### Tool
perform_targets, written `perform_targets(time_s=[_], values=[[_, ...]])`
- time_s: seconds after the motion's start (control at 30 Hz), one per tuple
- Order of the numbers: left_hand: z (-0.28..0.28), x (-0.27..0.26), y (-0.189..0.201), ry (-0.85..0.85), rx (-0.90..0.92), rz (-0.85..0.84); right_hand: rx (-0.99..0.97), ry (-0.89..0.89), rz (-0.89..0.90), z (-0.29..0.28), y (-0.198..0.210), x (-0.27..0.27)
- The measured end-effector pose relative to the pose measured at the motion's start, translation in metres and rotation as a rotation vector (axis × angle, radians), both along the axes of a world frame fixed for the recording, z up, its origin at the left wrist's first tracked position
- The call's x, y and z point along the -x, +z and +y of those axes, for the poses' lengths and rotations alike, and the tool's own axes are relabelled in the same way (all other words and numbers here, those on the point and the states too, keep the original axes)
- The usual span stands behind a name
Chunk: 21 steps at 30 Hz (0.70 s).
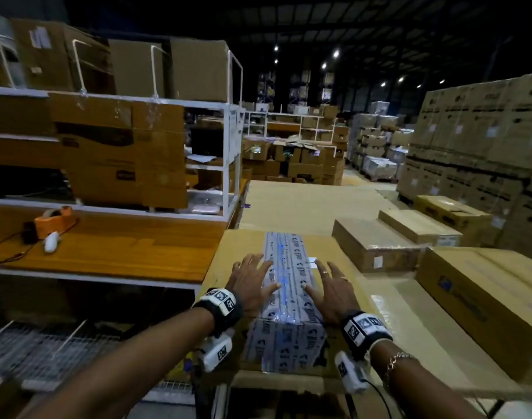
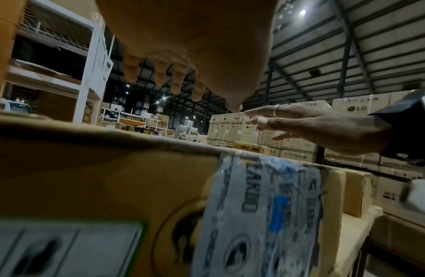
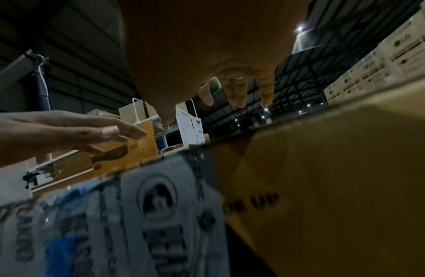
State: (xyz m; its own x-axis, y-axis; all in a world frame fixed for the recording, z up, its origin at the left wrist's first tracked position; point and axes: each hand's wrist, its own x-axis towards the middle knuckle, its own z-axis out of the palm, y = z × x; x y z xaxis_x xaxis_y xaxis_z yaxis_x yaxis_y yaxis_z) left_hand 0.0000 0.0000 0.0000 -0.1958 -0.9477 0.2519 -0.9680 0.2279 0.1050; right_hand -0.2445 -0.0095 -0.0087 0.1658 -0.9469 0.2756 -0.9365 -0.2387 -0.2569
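Observation:
A brown cardboard box [image 1: 237, 246] stands in front of me, with a wide strip of printed white tape [image 1: 288, 255] running down the middle of its top and over the near side. My left hand [image 1: 252, 276] lies spread with straight fingers over the top, left of the tape, its thumb on the strip. My right hand [image 1: 331, 285], wearing rings, is spread the same way on the right. In the left wrist view the left hand [image 2: 173, 56] is just above the box [image 2: 99, 168]. From the right wrist, the right hand [image 3: 218, 46] is likewise above the box [image 3: 337, 168]. Neither holds anything.
A wooden workbench [image 1: 122, 246] at the left carries an orange tape dispenser [image 1: 56, 220] and a small white device [image 1: 51, 241]. Behind it, a white shelf frame [image 1: 228, 164] holds cartons. Flat boxes [image 1: 373, 243] lie at the right, with tall carton stacks [image 1: 485, 131] beyond.

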Motion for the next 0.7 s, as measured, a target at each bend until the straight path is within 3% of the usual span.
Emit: perform_targets(time_s=[0.2, 0.47, 0.7], values=[[0.013, -0.005, -0.036, 0.008, -0.071, -0.007, -0.059, 0.045, -0.017, -0.008, -0.040, 0.010], [0.017, -0.028, -0.046, 0.034, -0.124, 0.064, -0.105, -0.092, 0.122, -0.014, -0.043, 0.022], [0.010, -0.059, -0.037, 0.109, -0.135, 0.047, -0.219, -0.222, 0.082, -0.018, -0.036, 0.045]])
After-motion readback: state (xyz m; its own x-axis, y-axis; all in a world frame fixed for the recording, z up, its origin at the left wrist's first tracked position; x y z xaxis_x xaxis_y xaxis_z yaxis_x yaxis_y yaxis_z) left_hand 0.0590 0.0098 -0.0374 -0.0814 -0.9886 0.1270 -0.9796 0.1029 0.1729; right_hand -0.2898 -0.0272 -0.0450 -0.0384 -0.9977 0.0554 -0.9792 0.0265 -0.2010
